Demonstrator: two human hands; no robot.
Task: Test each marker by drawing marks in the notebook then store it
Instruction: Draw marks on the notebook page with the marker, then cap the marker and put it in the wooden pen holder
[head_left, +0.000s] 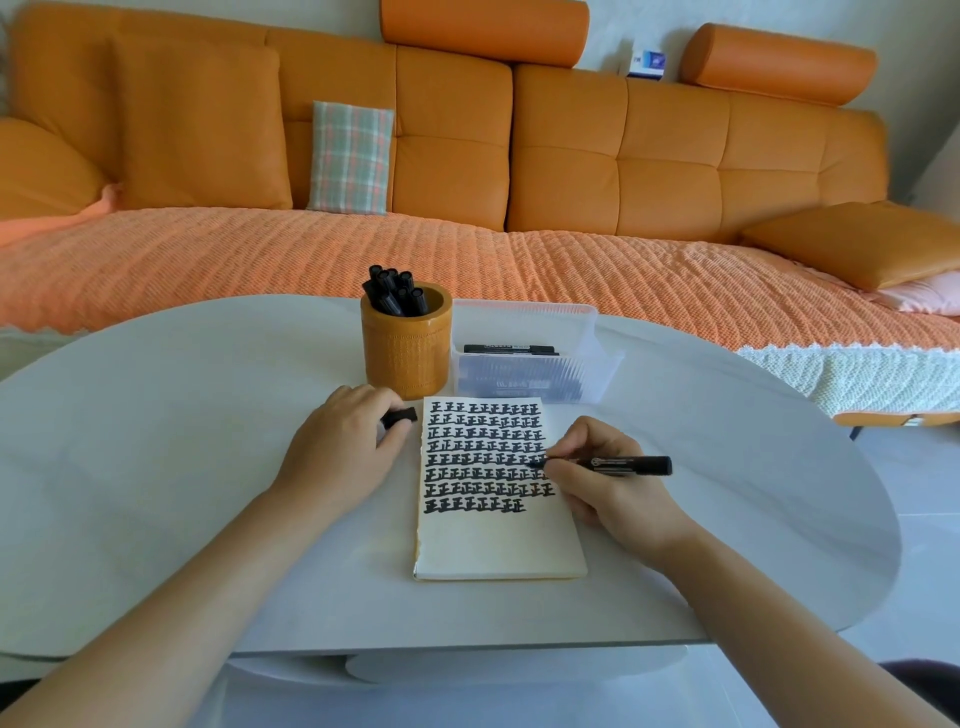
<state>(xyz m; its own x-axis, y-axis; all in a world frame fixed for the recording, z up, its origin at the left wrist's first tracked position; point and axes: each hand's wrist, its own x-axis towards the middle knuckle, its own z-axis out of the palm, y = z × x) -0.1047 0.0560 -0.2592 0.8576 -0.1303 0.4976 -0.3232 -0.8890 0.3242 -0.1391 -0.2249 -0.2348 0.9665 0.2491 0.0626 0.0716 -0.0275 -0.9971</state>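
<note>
A cream notebook (498, 545) lies open on the white table (156, 467), its upper half filled with rows of black marks. My right hand (608, 483) grips a black marker (628, 465), tip down at the page's right edge beside the rows. My left hand (343, 447) rests left of the notebook and holds the black marker cap (402, 417) between thumb and fingers. An orange pen cup (408, 353) behind the notebook holds several black markers (395, 293). A clear plastic box (535, 364) to its right contains more black markers.
An orange sofa (571, 156) with a woven orange throw runs behind the table, carrying a plaid cushion (350, 156). The table's rounded edge curves off at the right, with white floor beyond it.
</note>
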